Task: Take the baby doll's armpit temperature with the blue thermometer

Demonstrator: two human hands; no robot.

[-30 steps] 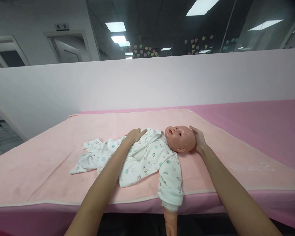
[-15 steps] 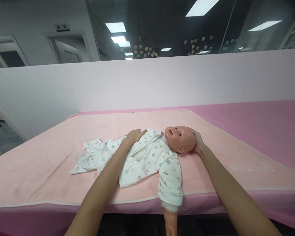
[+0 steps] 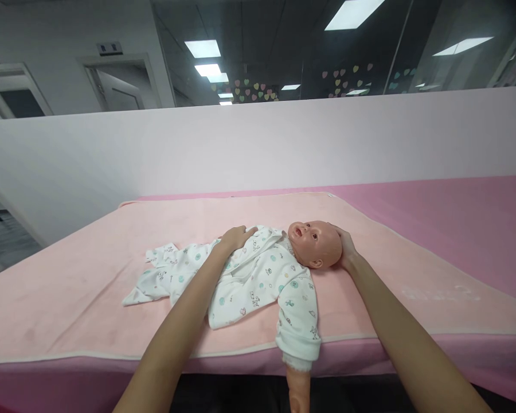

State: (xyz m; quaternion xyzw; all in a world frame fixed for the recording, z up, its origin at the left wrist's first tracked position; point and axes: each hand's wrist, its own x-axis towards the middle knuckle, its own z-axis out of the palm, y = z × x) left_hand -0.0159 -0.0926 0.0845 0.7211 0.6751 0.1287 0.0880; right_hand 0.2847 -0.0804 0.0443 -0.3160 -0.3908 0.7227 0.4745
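Right hand point(image 3: 348, 248) tucked closer behind doll's head point(image 3: 319, 244); left hand point(image 3: 235, 237) unmoved

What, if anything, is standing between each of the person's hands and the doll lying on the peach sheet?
No separate obstacle is visible. The right hand is directly against the bare head of the doll. The left hand rests on its torso, with only the printed clothing in between.
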